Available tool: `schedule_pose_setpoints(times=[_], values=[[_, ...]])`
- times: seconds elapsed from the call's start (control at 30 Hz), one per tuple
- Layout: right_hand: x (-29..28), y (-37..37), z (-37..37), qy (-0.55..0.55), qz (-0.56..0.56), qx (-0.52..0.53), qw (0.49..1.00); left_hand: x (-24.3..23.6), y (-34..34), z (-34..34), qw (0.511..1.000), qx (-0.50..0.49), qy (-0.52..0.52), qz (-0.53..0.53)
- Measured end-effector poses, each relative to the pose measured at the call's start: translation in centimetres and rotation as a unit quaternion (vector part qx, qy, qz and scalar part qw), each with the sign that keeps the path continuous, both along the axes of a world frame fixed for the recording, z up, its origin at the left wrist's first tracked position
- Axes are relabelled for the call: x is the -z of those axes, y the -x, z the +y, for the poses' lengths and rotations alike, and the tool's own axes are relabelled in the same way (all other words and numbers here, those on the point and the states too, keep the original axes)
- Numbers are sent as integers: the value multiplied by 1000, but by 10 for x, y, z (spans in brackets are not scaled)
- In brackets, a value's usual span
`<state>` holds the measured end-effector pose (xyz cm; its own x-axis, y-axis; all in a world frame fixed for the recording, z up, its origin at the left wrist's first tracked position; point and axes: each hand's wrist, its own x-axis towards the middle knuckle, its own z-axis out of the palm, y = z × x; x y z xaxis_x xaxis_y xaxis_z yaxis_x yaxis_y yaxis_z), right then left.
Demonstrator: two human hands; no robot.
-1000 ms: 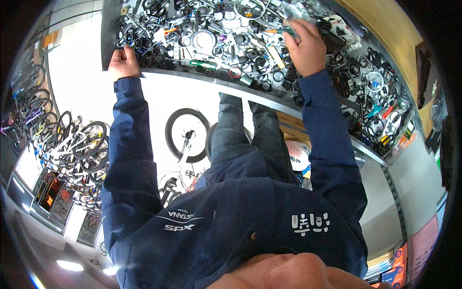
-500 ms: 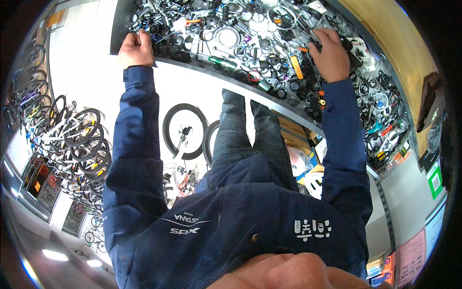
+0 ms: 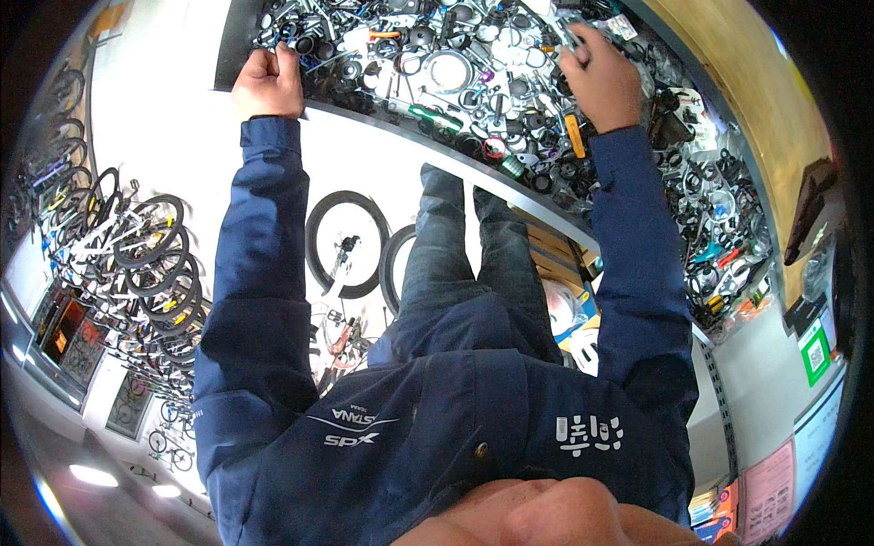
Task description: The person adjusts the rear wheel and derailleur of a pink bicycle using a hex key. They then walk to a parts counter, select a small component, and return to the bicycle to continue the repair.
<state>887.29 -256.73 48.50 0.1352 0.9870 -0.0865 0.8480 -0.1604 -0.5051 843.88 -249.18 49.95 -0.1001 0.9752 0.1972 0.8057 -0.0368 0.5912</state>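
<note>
A long dark tray (image 3: pixel 428 122) holds a dense jumble of small metal and plastic bicycle parts (image 3: pixel 428 64). At its near left edge, my left hand (image 3: pixel 269 82) is closed, fingers curled; what they hold, if anything, is hidden. My right hand (image 3: pixel 601 77) reaches over the right half of the pile, fingers closed on a slim metallic piece (image 3: pixel 572 36) that I cannot make out exactly. Just below that hand lies a yellow-orange strip (image 3: pixel 574 135); a green tool (image 3: pixel 435 118) sits near the front rim.
Many bicycles (image 3: pixel 155 250) stand along the left. Below the tray are a bicycle wheel (image 3: pixel 319 244), my legs and some cartons. A wooden panel (image 3: pixel 765 109) borders the tray at right; posted sheets (image 3: pixel 763 487) hang lower right.
My right hand went rightward and down over the pile, then back up; the green-handled tool seen in it earlier no longer shows there. The left hand stays closed at the edge as the view shifts.
</note>
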Motion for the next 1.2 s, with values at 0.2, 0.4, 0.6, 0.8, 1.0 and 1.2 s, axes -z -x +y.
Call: schedule_pose_setpoints(times=[0.2, 0.4, 0.6, 0.8, 1.0, 1.2], values=[[-9, -27, -23, -2, -111, -7, 994, 2, -1, 1, 1000, -1, -20, -15], [-18, -28, -39, 39, -107, -8, 993, 4, 1, 2, 999, 0, -28, -24], [-2, 1, -13, -111, -29, -51, 992, 10, 4, 2, 999, 1, -37, -25], [17, 21, -5, -133, -60, -40, 988, 5, 3, 2, 1000, -5, -22, -16], [1, 2, -10, -13, 132, -32, 991, 4, -1, 1, 999, 1, -35, -29], [-49, 17, -14, 169, 544, 72, 819, 4, -2, 2, 999, 1, -32, -42]])
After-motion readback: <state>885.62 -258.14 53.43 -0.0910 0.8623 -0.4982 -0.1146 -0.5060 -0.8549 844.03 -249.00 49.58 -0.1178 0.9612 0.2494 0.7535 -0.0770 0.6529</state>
